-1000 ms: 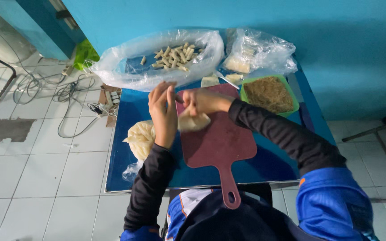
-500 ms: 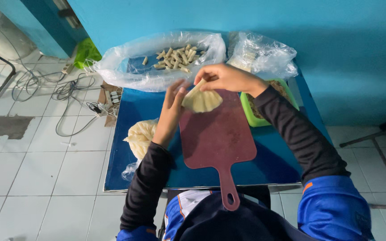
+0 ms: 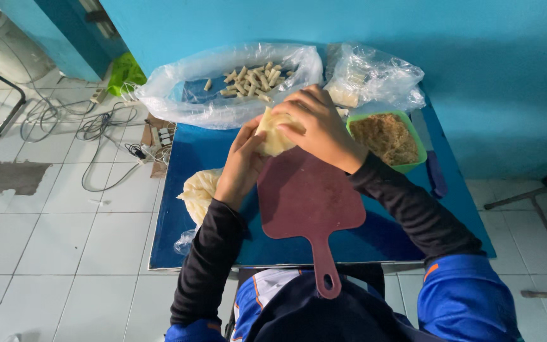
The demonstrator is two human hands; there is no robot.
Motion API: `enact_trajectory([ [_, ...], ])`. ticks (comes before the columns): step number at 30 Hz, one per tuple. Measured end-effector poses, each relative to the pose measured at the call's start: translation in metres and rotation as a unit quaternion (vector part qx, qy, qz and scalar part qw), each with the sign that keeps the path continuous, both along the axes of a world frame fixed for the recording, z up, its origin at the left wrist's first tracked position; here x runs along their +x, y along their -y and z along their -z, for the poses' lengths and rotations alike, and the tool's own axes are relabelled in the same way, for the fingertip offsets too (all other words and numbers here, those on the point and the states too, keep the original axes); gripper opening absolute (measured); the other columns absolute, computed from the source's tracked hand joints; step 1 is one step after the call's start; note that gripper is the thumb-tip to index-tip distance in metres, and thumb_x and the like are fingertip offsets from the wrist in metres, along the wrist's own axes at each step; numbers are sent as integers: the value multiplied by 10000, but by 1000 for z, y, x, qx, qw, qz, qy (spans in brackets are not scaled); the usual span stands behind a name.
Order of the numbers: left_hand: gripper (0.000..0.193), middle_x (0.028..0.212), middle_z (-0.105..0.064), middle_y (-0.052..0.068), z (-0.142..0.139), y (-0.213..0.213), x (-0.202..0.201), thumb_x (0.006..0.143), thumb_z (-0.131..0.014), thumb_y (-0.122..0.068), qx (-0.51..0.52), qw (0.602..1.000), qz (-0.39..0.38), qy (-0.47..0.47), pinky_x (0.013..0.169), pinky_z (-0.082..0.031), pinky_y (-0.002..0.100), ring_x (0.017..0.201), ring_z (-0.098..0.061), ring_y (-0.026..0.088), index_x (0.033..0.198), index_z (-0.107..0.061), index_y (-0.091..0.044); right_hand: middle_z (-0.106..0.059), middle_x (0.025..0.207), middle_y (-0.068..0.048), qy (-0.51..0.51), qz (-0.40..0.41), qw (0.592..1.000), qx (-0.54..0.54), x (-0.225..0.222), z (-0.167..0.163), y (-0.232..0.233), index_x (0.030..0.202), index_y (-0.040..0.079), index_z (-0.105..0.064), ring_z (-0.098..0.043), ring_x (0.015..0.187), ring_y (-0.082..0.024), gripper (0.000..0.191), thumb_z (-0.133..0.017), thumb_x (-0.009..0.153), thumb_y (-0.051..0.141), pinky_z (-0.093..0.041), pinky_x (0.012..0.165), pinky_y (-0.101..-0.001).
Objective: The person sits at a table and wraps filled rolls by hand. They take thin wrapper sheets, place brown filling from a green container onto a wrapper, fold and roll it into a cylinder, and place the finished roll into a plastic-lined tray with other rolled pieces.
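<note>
— Starting at the near edge of the blue table [image 3: 210, 250]: what lies closest to you?

— Your dark red cutting board [image 3: 308, 199], its handle poking over the near edge toward your body. At the left edge, just beside your left forearm, sits a pile of pale wrappers [image 3: 199, 190] in clear plastic.

— And your hands?

— Both are raised over the far end of the board. Your left hand [image 3: 243, 161] curls its fingers against the near-left side of a pale folded wrapper [image 3: 272, 136]. Your right hand [image 3: 318, 123] clasps the same wrapper from above and from the right, fingers bent round it. So the wrapper is pinched between the two hands, above the board's far end.

— Farther back?

— A green tub of brown filling [image 3: 387, 138] stands just right of your right hand. Along the far edge lie a large clear bag with finished rolls [image 3: 251, 79] and, toward the far right corner, a smaller crumpled bag [image 3: 375, 76].
</note>
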State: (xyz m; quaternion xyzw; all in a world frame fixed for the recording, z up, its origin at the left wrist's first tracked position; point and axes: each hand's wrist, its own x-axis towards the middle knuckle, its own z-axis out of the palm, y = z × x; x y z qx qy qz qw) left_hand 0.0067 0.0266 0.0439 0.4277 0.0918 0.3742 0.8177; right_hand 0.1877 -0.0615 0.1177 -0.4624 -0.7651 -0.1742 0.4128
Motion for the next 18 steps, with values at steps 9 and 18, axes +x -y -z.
enact_trajectory([
  [9,342,1266,-649,109,26,-15,7,1093,-490,-165,-92,995,-6,27,965,-545,322,1145,-657,193,1370,-551,25,-690,1116,3,-126,-77,982,-117,9,2,-12,1062,90,-622,-636,1152,-203,101,-714,1023,108,-472,1060,-371],
  [18,306,1238,-652,84,20,-8,5,1083,-509,-165,-54,998,0,19,953,-545,320,1120,-664,166,1347,-559,-19,-648,1207,-41,24,37,999,9,-5,5,-12,1082,79,-650,-562,1204,-286,186,-764,944,131,-444,1030,-425],
])
